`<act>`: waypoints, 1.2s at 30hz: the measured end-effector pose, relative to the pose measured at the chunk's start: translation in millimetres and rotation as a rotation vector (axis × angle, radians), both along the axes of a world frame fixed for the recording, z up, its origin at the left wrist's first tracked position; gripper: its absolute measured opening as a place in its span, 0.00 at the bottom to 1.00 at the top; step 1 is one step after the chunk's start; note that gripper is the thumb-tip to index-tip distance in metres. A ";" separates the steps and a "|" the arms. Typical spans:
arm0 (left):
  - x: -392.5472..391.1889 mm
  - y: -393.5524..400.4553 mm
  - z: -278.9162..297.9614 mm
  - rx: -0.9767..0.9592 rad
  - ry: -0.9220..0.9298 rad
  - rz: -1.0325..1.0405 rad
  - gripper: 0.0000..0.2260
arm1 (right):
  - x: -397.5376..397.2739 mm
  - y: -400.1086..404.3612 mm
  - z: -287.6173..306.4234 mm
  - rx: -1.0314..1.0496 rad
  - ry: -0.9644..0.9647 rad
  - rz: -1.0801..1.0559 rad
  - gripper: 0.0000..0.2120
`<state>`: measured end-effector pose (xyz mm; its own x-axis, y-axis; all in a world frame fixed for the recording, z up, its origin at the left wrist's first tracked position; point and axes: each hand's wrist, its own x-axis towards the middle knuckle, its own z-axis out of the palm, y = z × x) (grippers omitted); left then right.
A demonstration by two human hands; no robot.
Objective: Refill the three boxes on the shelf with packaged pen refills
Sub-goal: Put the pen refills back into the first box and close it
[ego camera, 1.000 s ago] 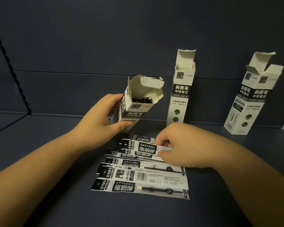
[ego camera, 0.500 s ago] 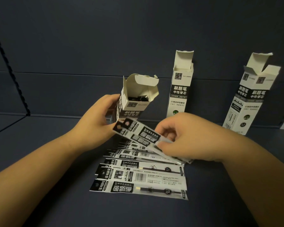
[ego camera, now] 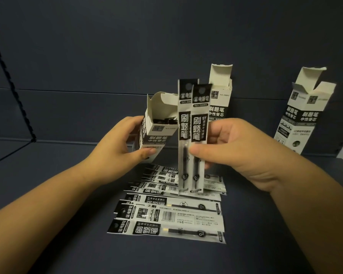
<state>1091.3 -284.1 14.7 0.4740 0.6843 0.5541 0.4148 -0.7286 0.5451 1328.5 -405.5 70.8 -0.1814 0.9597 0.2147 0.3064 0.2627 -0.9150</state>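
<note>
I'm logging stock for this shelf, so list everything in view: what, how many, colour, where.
Tall cardboard refill boxes, white with black labels: three, top flaps open. One tilted in the left hand, dark refill ends showing inside; one upright at the back, partly hidden; one leaning at far right.
Held black-and-white plastic refill packets: two, upright, side by side, in the right hand.
Loose black-and-white refill packets: an overlapping pile flat on the shelf, exact count unclear.
Dark blue shelf: one surface, with matching back panel.
Left hand: grips the tilted box.
Right hand: pinches the two upright packets.
</note>
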 end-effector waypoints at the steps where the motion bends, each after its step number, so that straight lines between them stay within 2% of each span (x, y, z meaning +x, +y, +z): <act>1: -0.1 0.2 -0.1 0.001 0.003 -0.001 0.27 | -0.1 -0.5 0.2 -0.004 0.031 0.011 0.09; 6: -0.3 1.8 -1.3 -0.004 -0.006 -0.008 0.27 | -1.6 -1.7 0.8 0.001 0.204 0.011 0.08; 20: 0.6 -1.2 1.3 0.002 -0.006 -0.003 0.23 | -5.8 -2.0 8.2 0.297 0.619 -0.068 0.11; 25: 1.2 -4.7 2.7 0.022 0.011 -0.007 0.23 | -2.8 -0.7 8.4 0.387 0.663 -0.117 0.04; 31: 2.2 -5.5 2.9 0.043 0.036 -0.016 0.26 | -1.4 0.5 7.5 0.461 0.661 -0.153 0.06; 36: 2.5 -6.6 3.5 0.065 0.057 -0.019 0.28 | -0.5 -0.7 7.9 0.551 0.574 -0.138 0.07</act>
<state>1093.9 -290.7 18.2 0.5185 0.6382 0.5692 0.4296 -0.7699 0.4719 1328.1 -406.2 78.7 0.2131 0.6944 0.6873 -0.1096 0.7160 -0.6894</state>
